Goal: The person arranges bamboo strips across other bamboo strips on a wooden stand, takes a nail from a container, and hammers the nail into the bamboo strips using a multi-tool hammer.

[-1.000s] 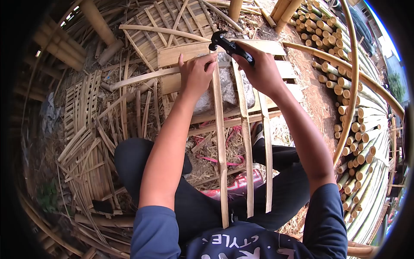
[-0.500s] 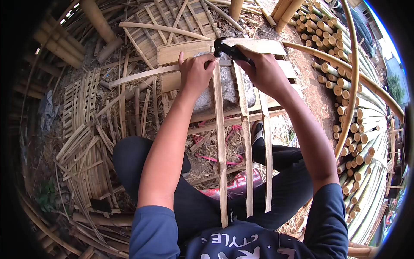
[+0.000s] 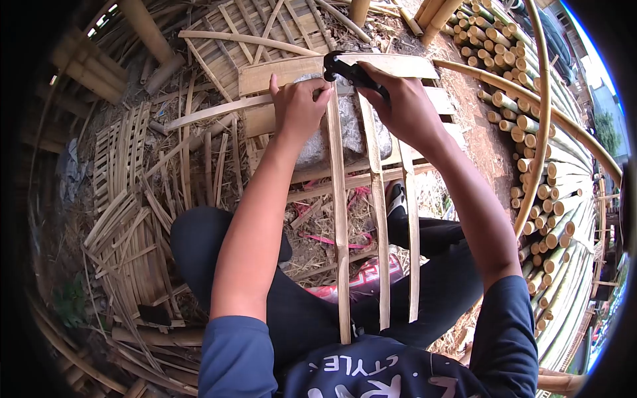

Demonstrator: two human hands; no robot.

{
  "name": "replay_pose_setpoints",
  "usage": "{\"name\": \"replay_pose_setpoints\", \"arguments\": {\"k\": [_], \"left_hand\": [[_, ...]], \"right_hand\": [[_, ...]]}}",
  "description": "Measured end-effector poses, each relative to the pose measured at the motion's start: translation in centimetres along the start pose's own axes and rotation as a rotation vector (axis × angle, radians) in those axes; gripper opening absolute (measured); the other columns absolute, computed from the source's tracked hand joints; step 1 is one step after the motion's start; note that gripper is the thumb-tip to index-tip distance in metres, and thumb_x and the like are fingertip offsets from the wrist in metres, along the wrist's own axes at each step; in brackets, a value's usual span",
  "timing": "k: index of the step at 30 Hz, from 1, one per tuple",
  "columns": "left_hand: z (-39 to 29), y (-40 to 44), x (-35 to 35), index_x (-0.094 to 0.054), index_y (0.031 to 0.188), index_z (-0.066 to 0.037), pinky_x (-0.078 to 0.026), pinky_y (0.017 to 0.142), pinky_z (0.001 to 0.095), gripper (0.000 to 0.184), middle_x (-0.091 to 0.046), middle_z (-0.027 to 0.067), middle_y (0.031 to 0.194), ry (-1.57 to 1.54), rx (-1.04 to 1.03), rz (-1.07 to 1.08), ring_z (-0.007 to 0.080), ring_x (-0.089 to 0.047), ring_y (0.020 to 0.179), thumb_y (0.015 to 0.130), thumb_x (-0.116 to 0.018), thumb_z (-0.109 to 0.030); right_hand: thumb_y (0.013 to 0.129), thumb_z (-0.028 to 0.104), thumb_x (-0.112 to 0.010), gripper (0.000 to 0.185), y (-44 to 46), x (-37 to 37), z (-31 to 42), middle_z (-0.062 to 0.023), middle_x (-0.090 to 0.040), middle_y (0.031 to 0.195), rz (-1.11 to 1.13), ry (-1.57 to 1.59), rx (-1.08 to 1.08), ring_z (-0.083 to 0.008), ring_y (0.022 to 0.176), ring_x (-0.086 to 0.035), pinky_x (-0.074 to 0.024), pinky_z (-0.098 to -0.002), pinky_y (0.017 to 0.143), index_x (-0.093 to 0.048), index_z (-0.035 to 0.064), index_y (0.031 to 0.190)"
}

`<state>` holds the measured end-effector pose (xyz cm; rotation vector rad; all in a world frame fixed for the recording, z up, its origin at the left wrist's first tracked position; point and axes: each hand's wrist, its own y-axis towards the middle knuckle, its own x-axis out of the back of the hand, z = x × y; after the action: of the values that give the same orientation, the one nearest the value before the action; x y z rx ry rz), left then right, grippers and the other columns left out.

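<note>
My right hand (image 3: 408,106) is wrapped round a black hammer (image 3: 350,71), whose head is low over the far end of a long bamboo slat (image 3: 340,225). Right beside the hammer head, my left hand (image 3: 297,109) is closed in a pinch at that slat end; whatever its fingertips hold is hidden. Two more bamboo slats, a middle one (image 3: 379,212) and a right one (image 3: 411,225), run roughly parallel towards my body. Under their far ends lies a grey stone block (image 3: 313,151). A crosswise bamboo strip (image 3: 215,113) reaches left from beneath my left hand.
Wooden boards (image 3: 282,73) lie around the stone. Stacked bamboo poles (image 3: 554,199) fill the right side. Woven bamboo panels (image 3: 129,142) and loose strips (image 3: 119,225) cover the ground at left. A red printed packet (image 3: 375,275) lies between my legs.
The view has shifted slightly. The hammer head stays close to my left fingertips, sitting a little higher in the view. Both hands keep their grip.
</note>
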<state>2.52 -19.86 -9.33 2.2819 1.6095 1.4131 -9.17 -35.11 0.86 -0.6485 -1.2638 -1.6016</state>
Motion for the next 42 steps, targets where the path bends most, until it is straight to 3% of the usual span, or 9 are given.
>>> {"name": "replay_pose_setpoints", "arguments": {"k": [3, 6, 10, 17, 20, 24, 28, 36, 42], "left_hand": [[0.2, 0.2, 0.0, -0.075, 0.092, -0.019, -0.016, 0.116, 0.063, 0.012, -0.077, -0.002, 0.102, -0.052, -0.038, -0.06, 0.0239, -0.071, 0.089, 0.092, -0.067, -0.027], [0.0, 0.0, -0.2, -0.075, 0.109, -0.022, -0.016, 0.116, 0.0638, 0.019, -0.076, -0.0003, 0.086, -0.034, -0.04, -0.073, 0.025, -0.071, 0.086, 0.092, -0.066, -0.024], [0.0, 0.1, -0.2, -0.076, 0.108, -0.021, -0.014, 0.117, 0.0646, 0.02, -0.076, 0.0026, 0.088, 0.002, -0.021, -0.076, 0.0257, -0.071, 0.087, 0.091, -0.067, -0.024], [0.0, 0.0, -0.3, -0.077, 0.104, -0.018, -0.016, 0.119, 0.0588, 0.018, -0.077, 0.0058, 0.102, -0.039, -0.02, -0.097, 0.0245, -0.072, 0.092, 0.09, -0.068, -0.025], [0.1, 0.0, -0.1, -0.077, 0.1, -0.016, -0.014, 0.118, 0.0581, 0.019, -0.075, 0.0001, 0.112, -0.041, 0.01, -0.041, 0.0229, -0.07, 0.103, 0.092, -0.067, -0.029], [0.1, -0.1, -0.2, -0.076, 0.107, -0.014, -0.02, 0.118, 0.0535, 0.024, -0.075, 0.0063, 0.109, 0.001, -0.035, -0.091, 0.0243, -0.071, 0.099, 0.088, -0.072, -0.028], [-0.2, -0.7, 0.2, -0.074, 0.112, -0.009, -0.021, 0.118, 0.0547, 0.032, -0.072, 0.0096, 0.12, -0.013, -0.055, -0.096, 0.0268, -0.066, 0.112, 0.087, -0.072, -0.027], [0.0, -1.5, 0.6, -0.063, 0.127, 0.0, -0.026, 0.118, 0.0547, 0.052, -0.064, 0.017, 0.131, 0.062, -0.099, -0.108, 0.0311, -0.057, 0.125, 0.085, -0.074, -0.027], [-4.3, -4.9, 2.0, -0.043, 0.143, 0.004, -0.029, 0.114, 0.0559, 0.069, -0.056, 0.0232, 0.132, 0.32, -0.058, -0.211, 0.0348, -0.043, 0.135, 0.09, -0.067, -0.034]], "right_hand": [[0.095, 0.017, -0.067, 0.045, -0.9, 1.6, 1.0, -0.0255, -0.069, 0.082, -0.052, 0.12, -0.177, -0.0387, 0.068, -0.069, -0.0536, -0.0416, 0.068, -0.058, 0.0026, 0.136], [0.095, 0.018, -0.068, 0.046, -1.6, 2.8, 1.3, -0.0237, -0.071, 0.088, -0.078, 0.129, -0.228, -0.0311, 0.069, -0.071, -0.0539, -0.0383, 0.069, -0.058, 0.0018, 0.137], [0.096, 0.022, -0.067, 0.047, -3.1, 3.4, -0.4, -0.0207, -0.073, 0.093, -0.029, 0.128, -0.383, -0.0277, 0.073, -0.072, -0.054, -0.0365, 0.073, -0.057, 0.0075, 0.14], [0.097, 0.029, -0.067, 0.05, -6.5, 5.3, -2.4, -0.0162, -0.074, 0.093, 0.006, 0.126, -0.511, -0.0234, 0.08, -0.073, -0.0528, -0.036, 0.08, -0.055, 0.015, 0.144], [0.097, 0.029, -0.066, 0.049, -7.7, 6.1, -3.2, -0.0148, -0.074, 0.091, -0.014, 0.148, -0.546, -0.0213, 0.079, -0.073, -0.0529, -0.0353, 0.078, -0.055, 0.0163, 0.143], [0.097, 0.028, -0.066, 0.048, -8.7, 7.6, -3.0, -0.0142, -0.074, 0.09, -0.037, 0.139, -0.57, -0.0189, 0.079, -0.073, -0.0532, -0.034, 0.077, -0.056, 0.0159, 0.143], [0.098, 0.026, -0.066, 0.048, -9.8, 8.1, -3.7, -0.0139, -0.074, 0.09, -0.068, 0.195, -0.588, -0.0166, 0.08, -0.073, -0.0536, -0.0316, 0.076, -0.055, 0.0136, 0.143], [0.099, 0.026, -0.065, 0.049, -11.2, 8.7, -3.7, -0.0139, -0.075, 0.093, -0.099, 0.224, -0.596, -0.0145, 0.082, -0.073, -0.0545, -0.031, 0.074, -0.054, 0.0107, 0.144], [0.099, 0.024, -0.065, 0.048, -12.2, 8.7, -4.1, -0.0144, -0.074, 0.093, -0.126, 0.26, -0.582, -0.0138, 0.08, -0.072, -0.0547, -0.0309, 0.074, -0.054, 0.0089, 0.144]]}}
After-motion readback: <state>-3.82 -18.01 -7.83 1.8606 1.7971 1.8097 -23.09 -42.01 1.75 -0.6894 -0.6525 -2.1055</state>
